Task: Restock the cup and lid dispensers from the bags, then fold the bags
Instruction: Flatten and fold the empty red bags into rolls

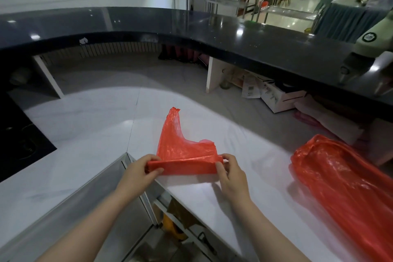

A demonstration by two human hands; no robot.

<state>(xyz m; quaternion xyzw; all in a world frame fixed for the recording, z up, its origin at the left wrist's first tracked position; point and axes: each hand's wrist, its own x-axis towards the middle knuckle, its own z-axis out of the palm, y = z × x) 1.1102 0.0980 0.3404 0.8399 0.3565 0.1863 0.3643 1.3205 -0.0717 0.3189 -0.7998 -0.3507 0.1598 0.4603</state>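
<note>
Thin red plastic bag (182, 155), partly rolled, lies centre frame on the white tabletop (85, 117); its roll runs left-right between left hand (139, 169) and right hand (230, 173), each pinching one end, loose tail pointing away.

Red bags (182, 151), white counter (85, 155), black ledge (255, 38)

The red bag (182, 151) is thin, glossy, crinkled translucent plastic, like the second red bag (344, 178). The white worktop (89, 117) looks smooth and faintly glossy; the black counter (234, 34) is polished and reflective
</note>
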